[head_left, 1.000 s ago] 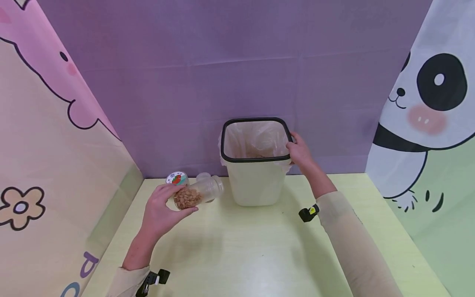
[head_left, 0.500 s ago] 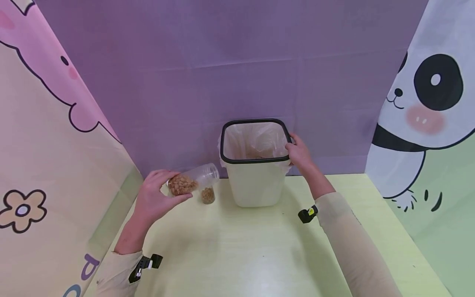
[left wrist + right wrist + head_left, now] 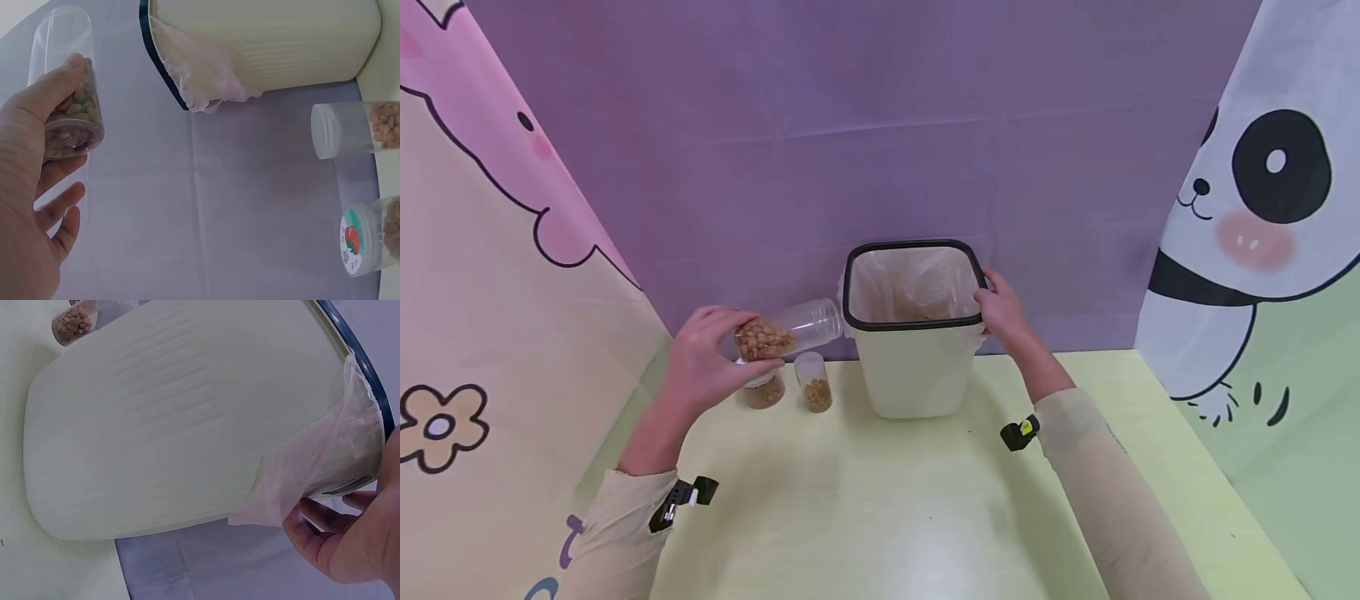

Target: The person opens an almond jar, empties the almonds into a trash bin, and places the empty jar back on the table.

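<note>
My left hand (image 3: 700, 358) grips a clear plastic jar (image 3: 805, 323) near its base, thumb on one side and fingers on the other. The jar, raised above the table, leans on its side with its mouth end toward the trash can (image 3: 913, 375). Brown nut-like pieces (image 3: 81, 103) lie gathered at its base end. With my right hand (image 3: 1003, 312) I hold the black rim (image 3: 913, 325) of the can at its right side. A translucent pinkish bag (image 3: 312, 450) lines the can and folds over the outside. The can stands upright on the table.
Two more clear jars stand on the pale table (image 3: 865, 500) left of the can. One has a plain translucent lid (image 3: 325, 131); the other's lid (image 3: 352, 242) carries a red fruit picture. A purple cloth backdrop (image 3: 737, 208) hangs close behind.
My left hand has lifted the jar up and away from the table, bringing its mouth level with the can's rim. The two standing jars have come into view below it. My right hand stays put.
</note>
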The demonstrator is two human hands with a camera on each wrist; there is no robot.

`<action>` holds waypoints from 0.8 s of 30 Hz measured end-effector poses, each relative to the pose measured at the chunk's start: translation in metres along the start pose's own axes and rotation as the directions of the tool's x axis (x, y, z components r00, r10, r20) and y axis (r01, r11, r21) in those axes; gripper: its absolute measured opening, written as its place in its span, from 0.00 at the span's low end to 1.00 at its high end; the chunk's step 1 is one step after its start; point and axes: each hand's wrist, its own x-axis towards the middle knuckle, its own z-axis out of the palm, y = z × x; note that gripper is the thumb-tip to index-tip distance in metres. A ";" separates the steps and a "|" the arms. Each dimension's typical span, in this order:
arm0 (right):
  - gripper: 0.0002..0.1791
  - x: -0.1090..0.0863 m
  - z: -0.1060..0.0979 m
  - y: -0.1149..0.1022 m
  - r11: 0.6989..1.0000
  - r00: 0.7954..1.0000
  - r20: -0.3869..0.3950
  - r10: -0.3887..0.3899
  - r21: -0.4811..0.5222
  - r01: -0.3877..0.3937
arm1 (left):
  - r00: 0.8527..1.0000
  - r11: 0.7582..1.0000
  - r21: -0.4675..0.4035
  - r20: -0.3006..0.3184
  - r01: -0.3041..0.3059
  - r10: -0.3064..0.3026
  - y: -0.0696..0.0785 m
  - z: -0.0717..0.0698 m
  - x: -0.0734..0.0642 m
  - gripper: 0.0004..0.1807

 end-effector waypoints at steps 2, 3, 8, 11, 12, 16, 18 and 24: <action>0.31 0.000 0.000 0.000 1.000 1.000 0.002 -0.001 -0.004 0.001 | 1.000 1.000 0.006 0.006 -0.007 0.007 0.000 -0.002 0.003 0.37; 0.31 0.000 0.000 -0.001 1.000 1.000 0.002 -0.001 -0.004 0.001 | 1.000 1.000 0.011 0.010 -0.008 0.008 0.001 -0.002 0.005 0.37; 0.31 -0.003 0.000 -0.001 1.000 1.000 0.011 0.002 -0.001 -0.002 | 0.999 1.000 0.019 0.048 0.001 -0.002 0.002 -0.004 0.011 0.35; 0.31 -0.002 -0.001 -0.002 1.000 1.000 0.011 -0.001 -0.001 0.001 | 0.998 1.000 0.017 0.065 0.014 -0.015 0.000 -0.005 0.018 0.34; 0.31 -0.002 -0.001 -0.002 1.000 1.000 0.009 -0.003 -0.002 0.004 | 0.997 1.000 0.016 0.069 0.017 -0.018 0.000 -0.005 0.020 0.34; 0.31 0.000 -0.001 -0.001 1.000 1.000 0.005 -0.006 0.000 0.006 | 0.994 0.999 0.035 0.099 0.033 -0.036 -0.002 -0.006 0.030 0.34; 0.31 -0.001 -0.001 0.000 1.000 1.000 0.012 0.006 -0.005 -0.006 | 0.990 0.998 0.042 0.131 0.046 -0.051 -0.001 -0.006 0.033 0.34; 0.31 -0.002 0.002 0.004 1.000 0.999 0.029 0.027 -0.006 -0.027 | 0.976 0.994 0.084 0.199 0.068 -0.084 0.000 -0.003 0.041 0.35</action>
